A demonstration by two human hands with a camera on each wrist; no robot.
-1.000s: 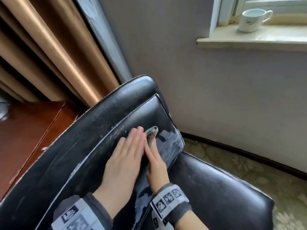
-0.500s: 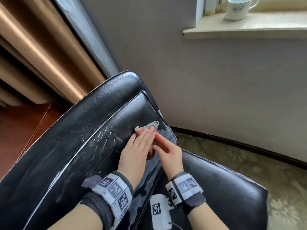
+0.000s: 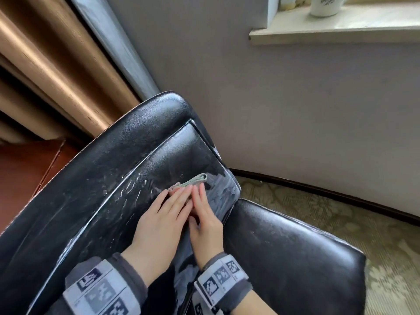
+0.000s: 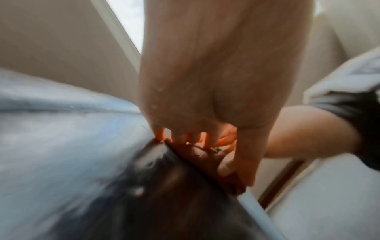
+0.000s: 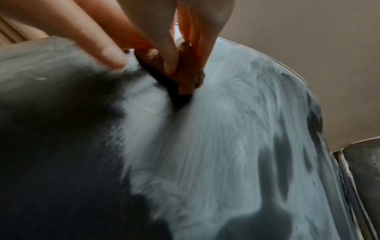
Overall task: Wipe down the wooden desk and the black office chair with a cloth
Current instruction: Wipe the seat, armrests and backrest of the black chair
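Head view: both hands flat on the inner face of the black office chair backrest, near its right edge, pressing a folded cloth against the leather. Left hand fingers straight and together, tips on the cloth's lower-left part; right hand fingers straight too, laid beside and slightly overlapping the left fingers, tips touching the cloth. Cloth edge sticks out past the fingertips, greenish-grey with a pink bit at its left end. Neither hand curls round the cloth, both just press it flat. Backrest shows wet streaks and smears left of the hands and a hazy patch to the right; seat cushion below right. Both wrists wear grey bands with black-white markers. Wooden bench corner visible behind the chair's left side, well apart from the hands. Curtain behind it, white mug on the windowsill at top right, patterned carpet on the floor. Left wrist view: blurred, fingers pointing down onto the chair surface. Right wrist view: fingers over the cloth, smeared wet leather below.
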